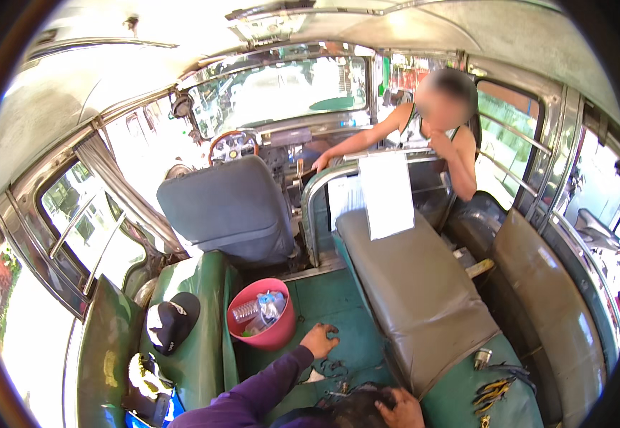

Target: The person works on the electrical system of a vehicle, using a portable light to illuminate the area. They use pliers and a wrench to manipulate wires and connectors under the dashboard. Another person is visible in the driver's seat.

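Note:
My left hand (320, 341), at the end of a purple sleeve, is open with bent fingers over the green floor (303, 299), right of a pink bucket (261, 324) holding plastic items. Small dark scraps and a pale piece (315, 376) lie below it. My right hand (401, 410) is open, resting on a dark, rumpled shape (353, 410) at the bottom, too unclear to name. On the bench at right are a metal cylinder (482, 359) and several yellow-and-black tools (495, 392).
A black cap (172, 322) lies on the left green bench (206, 285). A driver's seat (220, 207) is ahead. A brown padded bench (424, 299) with white papers (386, 196) runs along the right. Another person (452, 164) leans over the partition rail, one arm stretched toward the dashboard.

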`<state>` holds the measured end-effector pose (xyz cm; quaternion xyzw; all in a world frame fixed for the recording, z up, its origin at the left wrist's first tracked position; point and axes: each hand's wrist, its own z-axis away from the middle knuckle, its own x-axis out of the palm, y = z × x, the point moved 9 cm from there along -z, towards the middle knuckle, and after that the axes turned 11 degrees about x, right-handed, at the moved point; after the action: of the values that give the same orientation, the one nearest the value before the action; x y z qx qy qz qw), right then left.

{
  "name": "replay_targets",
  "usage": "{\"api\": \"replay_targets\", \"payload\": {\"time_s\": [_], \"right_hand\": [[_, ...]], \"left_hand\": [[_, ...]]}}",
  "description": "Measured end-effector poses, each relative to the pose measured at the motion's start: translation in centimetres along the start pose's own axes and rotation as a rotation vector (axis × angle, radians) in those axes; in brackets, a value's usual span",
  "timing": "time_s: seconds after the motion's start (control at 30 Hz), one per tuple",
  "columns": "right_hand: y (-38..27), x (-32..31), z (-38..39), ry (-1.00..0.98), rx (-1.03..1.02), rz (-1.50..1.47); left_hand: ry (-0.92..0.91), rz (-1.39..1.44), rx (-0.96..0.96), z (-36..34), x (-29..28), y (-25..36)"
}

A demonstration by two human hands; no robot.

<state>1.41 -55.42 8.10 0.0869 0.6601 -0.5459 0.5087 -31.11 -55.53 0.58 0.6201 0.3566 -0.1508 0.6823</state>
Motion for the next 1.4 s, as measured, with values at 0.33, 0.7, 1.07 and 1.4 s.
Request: {"api": "replay_targets", "payload": {"time_s": [0.33,0.7,1.07,1.4], "right_hand": [[5.5,-0.7,9.7,0.137,0.059,-0.175],[11.8,-1.0,18.6,0.187,0.314,-0.066],[16.4,2.4,21.0,0.243,0.343,0.1],[16.1,0.9,22.3,0.356,0.459,-0.054]], "left_hand": [[-0.143,-0.072,0.051,2.2,3.9,3.2],[-0.305,-0.2,0.073,5.3,8.0,4.6],[-0.266,-0.227,0.179,4.5,7.7,7.1],[-0.25,-0.234,0.193,5.1,8.3,6.1]]}}
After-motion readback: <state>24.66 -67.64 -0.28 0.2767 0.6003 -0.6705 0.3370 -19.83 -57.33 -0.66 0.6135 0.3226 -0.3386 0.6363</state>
